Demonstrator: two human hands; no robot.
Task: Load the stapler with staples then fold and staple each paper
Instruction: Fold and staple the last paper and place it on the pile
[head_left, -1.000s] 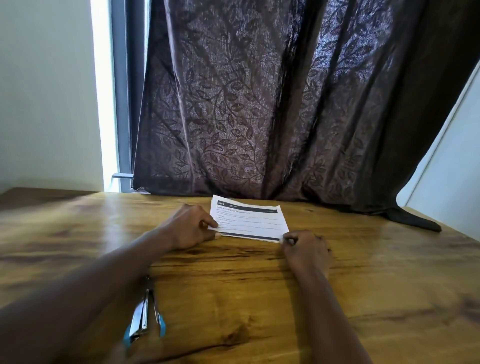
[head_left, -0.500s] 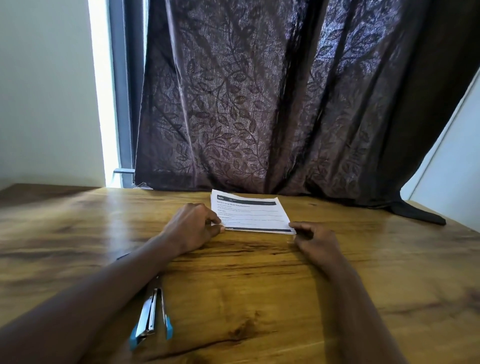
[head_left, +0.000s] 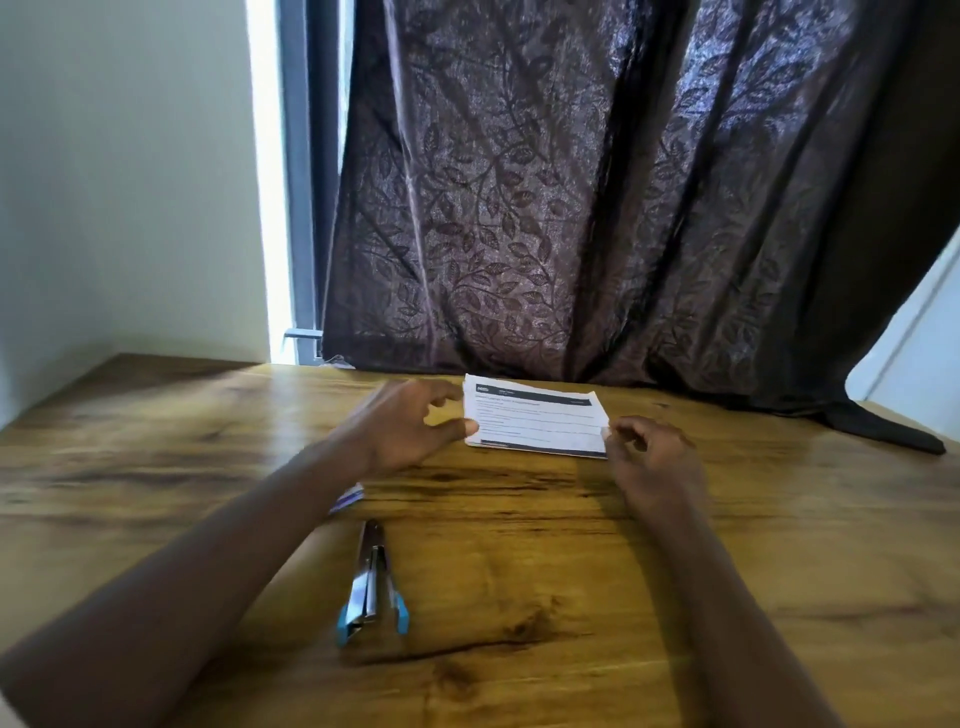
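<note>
flanking folded paper (head_left: 535, 421) (stapler (head_left: 371, 584) nearby): both hands

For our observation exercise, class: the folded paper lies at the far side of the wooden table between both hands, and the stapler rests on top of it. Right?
Not quite. The head view shows the stapler on the bare table, nearer the person than the paper. The rest holds.

Folded printed paper (head_left: 537, 418) lies beyond the opened stapler (head_left: 371, 584) (blue-tipped).
</note>
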